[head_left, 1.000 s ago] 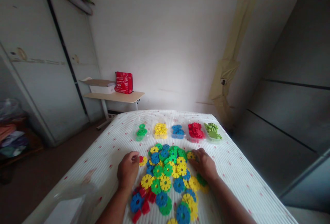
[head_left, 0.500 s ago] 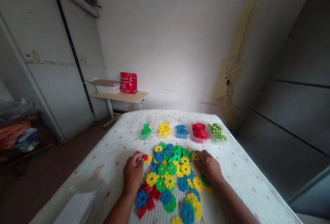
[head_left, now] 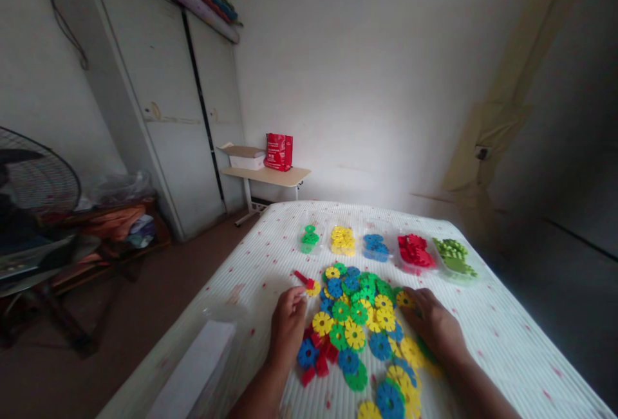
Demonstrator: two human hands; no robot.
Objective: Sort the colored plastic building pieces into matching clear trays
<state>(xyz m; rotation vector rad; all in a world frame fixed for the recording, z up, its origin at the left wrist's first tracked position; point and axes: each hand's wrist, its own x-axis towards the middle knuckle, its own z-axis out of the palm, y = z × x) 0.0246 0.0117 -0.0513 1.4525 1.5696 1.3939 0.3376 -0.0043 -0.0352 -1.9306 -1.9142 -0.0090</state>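
Note:
My left hand [head_left: 288, 321] is left of the pile, its fingers pinched at the edge of a yellow flower-shaped disc [head_left: 314, 289]. A red strip-like piece [head_left: 301, 277] lies against that disc. My right hand [head_left: 433, 321] rests on the pile's right side, fingers curled over and partly covering another yellow disc [head_left: 404, 299]; its thumb and fingertips are hidden. Between my hands spreads a loose pile of notched discs in green [head_left: 340, 311], blue [head_left: 380, 345] and yellow [head_left: 355, 336]. Small red blocks [head_left: 322, 364] lie near my left wrist.
Clear tubs stand in a row beyond the pile, with green discs [head_left: 309, 239], yellow discs [head_left: 342, 241], blue discs [head_left: 375, 247], red pieces [head_left: 415, 251] and light-green pieces [head_left: 454, 257]. A clear container with a white sheet [head_left: 196, 367] sits at the front left of the cloth-covered table [head_left: 261, 277].
The view has swung left, so everything sits further right. The yellow disc and red strip by my left hand have shifted slightly away and turned. My right hand stays at the same disc.

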